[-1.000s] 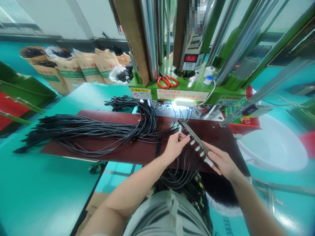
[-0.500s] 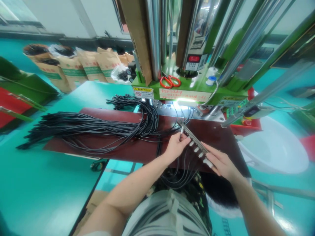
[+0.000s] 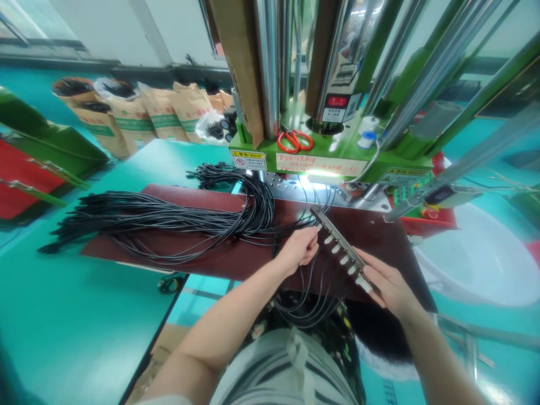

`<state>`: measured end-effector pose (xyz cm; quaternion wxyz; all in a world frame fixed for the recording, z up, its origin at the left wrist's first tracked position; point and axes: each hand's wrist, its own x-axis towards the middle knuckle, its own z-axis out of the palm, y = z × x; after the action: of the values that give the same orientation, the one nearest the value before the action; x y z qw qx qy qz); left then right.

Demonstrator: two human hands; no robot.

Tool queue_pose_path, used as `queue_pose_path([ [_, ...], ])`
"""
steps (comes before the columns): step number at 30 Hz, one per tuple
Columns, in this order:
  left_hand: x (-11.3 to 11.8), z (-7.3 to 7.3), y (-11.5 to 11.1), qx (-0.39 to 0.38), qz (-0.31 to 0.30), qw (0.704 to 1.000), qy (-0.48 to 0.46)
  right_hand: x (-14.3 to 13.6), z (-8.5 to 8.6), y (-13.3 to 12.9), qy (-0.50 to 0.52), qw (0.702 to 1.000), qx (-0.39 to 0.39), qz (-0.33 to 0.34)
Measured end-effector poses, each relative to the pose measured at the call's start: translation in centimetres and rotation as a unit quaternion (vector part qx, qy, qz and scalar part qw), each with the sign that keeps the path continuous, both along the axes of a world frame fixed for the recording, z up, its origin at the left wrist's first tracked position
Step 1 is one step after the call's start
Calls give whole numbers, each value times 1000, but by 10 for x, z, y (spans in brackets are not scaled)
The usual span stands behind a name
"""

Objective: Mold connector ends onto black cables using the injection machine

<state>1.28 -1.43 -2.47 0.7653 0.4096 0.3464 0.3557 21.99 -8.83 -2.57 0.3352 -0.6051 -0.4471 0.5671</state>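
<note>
My right hand [image 3: 386, 281] grips the lower end of a narrow metal bar [image 3: 340, 233], which slants up and left over the brown board. Several pale metal connectors [image 3: 345, 260] stick out along the bar's near side. Beside the bar's far end, my left hand [image 3: 298, 247] is closed, fingertips at the endmost connector; what lies inside its fingers is hidden. Thin black cables [image 3: 314, 306] hang in loops below the hands, over my lap. To the left, a thick bundle of black cables [image 3: 181, 216] lies across the brown board [image 3: 248, 267].
Behind the board stands a green press [image 3: 261, 160] with upright metal rods. Orange-handled scissors [image 3: 295, 142] and a thread spool [image 3: 368, 135] rest on it. A white tub [image 3: 498, 253] is at the right. Paper sacks [image 3: 135, 121] line the back left.
My left hand has drawn back slightly from the bar, its fingers now curled beside the far end. More of the connector row shows. My right hand keeps its hold.
</note>
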Motion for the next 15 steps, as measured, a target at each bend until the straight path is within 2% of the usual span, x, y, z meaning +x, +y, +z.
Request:
queue_pose_path([
  [8,-3,-2,1,25,-26,999,-18,-2,4,0,-5,1000,-7,-10],
  [15,-2,0,3,4,-45,999,-8,-3,6,-2,-5,1000,-13,-18],
])
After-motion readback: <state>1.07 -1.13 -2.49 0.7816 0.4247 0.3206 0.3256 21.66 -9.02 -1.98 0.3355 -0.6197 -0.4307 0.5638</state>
